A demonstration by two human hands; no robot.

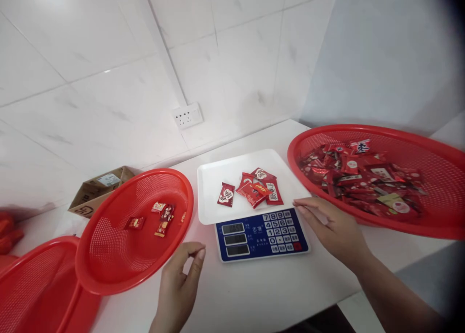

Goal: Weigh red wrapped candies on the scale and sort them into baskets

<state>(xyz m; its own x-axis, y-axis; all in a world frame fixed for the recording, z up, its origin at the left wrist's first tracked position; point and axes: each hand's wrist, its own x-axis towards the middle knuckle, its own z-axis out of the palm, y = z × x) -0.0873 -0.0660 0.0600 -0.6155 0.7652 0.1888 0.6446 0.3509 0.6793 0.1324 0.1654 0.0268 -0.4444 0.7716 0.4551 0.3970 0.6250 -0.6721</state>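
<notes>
Your left hand (181,280) is loosely curled, thumb and forefinger tips nearly meeting, with nothing visible between them. Your right hand (332,229) is empty as far as shows, fingers reaching forward and thumb a little apart, their tips at the tray's right edge; whether they touch it, you can't tell from this view. Red packets (256,190) lie in an overlapping pile on the white tray (214,175), with one loose packet (225,194) left of it.

Watch that right hand: any fingertip weight on the tray could skew the scale (257,250), and a dropped thumb could press a key. The left basket (121,255) and right basket (443,197) sit close beside the tray, so a nudged rim might bump it. Packets on top of the pile could slide if the tray is jolted.
</notes>
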